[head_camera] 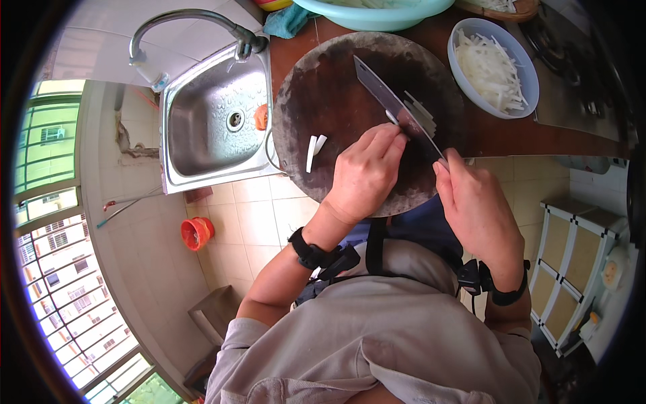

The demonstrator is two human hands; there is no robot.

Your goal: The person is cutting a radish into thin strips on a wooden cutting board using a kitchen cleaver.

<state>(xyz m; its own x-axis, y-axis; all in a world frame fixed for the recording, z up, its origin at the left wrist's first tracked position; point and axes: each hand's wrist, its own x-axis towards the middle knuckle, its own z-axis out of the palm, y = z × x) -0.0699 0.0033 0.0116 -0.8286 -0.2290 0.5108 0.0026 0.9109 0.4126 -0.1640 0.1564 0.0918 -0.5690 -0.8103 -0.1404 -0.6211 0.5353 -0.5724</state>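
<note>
A round, dark wooden chopping board (323, 91) lies before me. My right hand (479, 209) grips the handle of a cleaver (386, 96), whose blade slants across the board towards the upper left. Close against the near side of the blade, my left hand (367, 169) has its fingertips bunched on a white vegetable piece (391, 117), mostly hidden beneath them. Thin white strips (423, 117) lie just beyond the blade, partly covered by it. Two white sticks (312, 154) rest apart, near the board's left edge.
Left of the board is a wet stainless-steel sink (202, 106) under a curved faucet (186, 15). A pale plastic bowl of cut white strips (527, 86) stands at the right. Behind are a turquoise basin (373, 20) and a teal cloth (286, 22). A red bucket (197, 233) stands on the floor.
</note>
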